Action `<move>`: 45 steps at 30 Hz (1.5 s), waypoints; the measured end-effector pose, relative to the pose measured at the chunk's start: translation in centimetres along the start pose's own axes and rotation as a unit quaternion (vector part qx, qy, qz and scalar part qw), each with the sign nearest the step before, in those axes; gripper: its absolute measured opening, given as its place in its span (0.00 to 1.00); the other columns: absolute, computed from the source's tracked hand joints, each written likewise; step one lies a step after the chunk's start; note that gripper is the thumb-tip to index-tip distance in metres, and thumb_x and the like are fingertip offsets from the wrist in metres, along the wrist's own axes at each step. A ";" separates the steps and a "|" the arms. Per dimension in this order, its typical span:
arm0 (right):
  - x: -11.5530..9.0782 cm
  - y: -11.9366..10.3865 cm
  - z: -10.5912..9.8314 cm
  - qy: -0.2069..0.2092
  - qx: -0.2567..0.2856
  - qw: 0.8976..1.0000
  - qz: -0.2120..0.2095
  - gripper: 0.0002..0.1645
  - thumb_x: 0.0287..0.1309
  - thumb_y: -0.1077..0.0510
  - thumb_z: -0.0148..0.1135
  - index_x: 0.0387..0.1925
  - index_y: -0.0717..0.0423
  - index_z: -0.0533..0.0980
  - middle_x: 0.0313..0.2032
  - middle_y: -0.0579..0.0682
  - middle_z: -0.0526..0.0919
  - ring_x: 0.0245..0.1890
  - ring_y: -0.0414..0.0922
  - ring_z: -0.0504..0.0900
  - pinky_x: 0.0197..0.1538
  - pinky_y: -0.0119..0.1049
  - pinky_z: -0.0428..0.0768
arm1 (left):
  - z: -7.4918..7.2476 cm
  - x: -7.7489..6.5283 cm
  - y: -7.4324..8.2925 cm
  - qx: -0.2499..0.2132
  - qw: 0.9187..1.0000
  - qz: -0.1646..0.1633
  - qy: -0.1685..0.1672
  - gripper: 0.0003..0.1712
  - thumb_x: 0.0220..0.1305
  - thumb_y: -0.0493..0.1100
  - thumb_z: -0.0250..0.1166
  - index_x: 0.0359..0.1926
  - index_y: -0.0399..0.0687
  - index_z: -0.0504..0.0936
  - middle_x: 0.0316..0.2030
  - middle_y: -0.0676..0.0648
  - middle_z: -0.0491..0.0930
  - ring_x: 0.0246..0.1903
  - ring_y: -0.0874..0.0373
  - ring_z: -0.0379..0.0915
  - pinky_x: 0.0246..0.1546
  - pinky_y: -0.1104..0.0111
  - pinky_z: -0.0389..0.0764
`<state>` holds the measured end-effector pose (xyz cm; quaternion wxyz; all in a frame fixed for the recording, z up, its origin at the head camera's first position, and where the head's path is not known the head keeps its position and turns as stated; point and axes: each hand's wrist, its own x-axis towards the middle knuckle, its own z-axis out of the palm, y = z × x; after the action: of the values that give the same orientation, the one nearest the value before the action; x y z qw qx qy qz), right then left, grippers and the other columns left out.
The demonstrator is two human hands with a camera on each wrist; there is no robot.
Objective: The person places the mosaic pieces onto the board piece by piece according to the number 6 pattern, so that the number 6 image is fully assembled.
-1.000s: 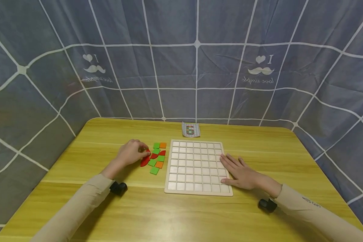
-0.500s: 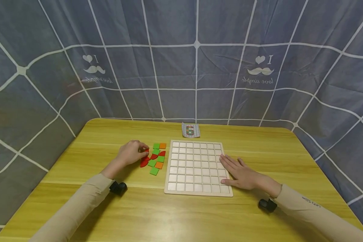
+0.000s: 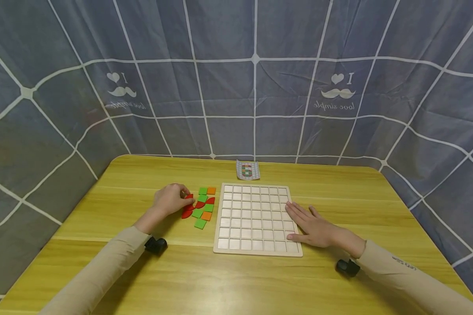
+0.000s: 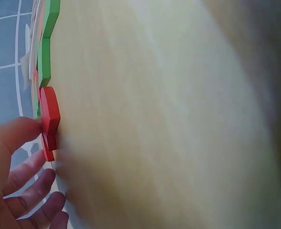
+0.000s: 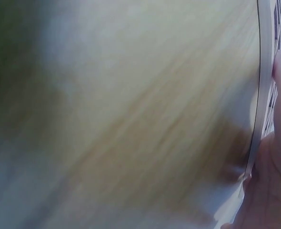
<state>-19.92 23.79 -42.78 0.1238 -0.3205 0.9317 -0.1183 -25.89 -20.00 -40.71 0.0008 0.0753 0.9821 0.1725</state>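
forty-nine pale cells in the wooden board [image 3: 256, 223]; right hand [image 3: 313, 227] flat on its right edge, fingers straight. left hand [image 3: 168, 200] half curled, thumb touching red pieces [image 3: 187, 214] left of board, beside green and orange tiles [image 3: 197, 213]; can't tell if pinching. curtain [image 3: 228, 87] reads "love simple", mirrored.

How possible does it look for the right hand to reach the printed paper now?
Probably yes: the right hand rests on the right edge of the board, and nothing upright stands between it and the printed paper.
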 end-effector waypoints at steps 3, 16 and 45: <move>0.1 0.0 0.0 -0.002 -0.002 1.000 0.001 0.51 0.66 0.36 0.49 0.75 0.61 0.42 0.76 0.60 0.41 0.75 0.58 0.42 0.69 0.67 0.40 | 0.0 0.0 0.0 -0.001 1.000 -0.001 -0.003 0.18 0.57 0.52 0.68 0.42 0.45 0.85 0.38 0.45 0.86 0.34 0.52 0.80 0.25 0.65 0.73; 0.1 -0.1 -0.1 -0.003 -0.001 1.000 0.001 0.51 0.66 0.36 0.49 0.75 0.61 0.42 0.76 0.60 0.40 0.75 0.58 0.41 0.69 0.67 0.41 | 0.0 0.0 -0.2 -0.030 1.000 0.002 0.004 0.17 0.54 0.47 0.69 0.43 0.44 0.87 0.37 0.45 0.87 0.35 0.52 0.81 0.29 0.64 0.75; 0.6 1.0 -0.1 0.004 -0.020 1.000 -0.020 0.53 0.65 0.34 0.50 0.75 0.60 0.43 0.76 0.60 0.41 0.75 0.58 0.41 0.69 0.66 0.43 | -0.3 0.3 3.4 -0.062 0.992 0.091 0.054 0.16 0.49 0.46 0.70 0.40 0.46 0.88 0.36 0.46 0.87 0.12 0.63 0.59 0.16 0.71 0.59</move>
<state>-20.94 24.21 -43.05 0.1109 -0.3410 0.9277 -0.1039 -25.69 -16.88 -39.26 -0.0635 0.1542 0.9572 0.2365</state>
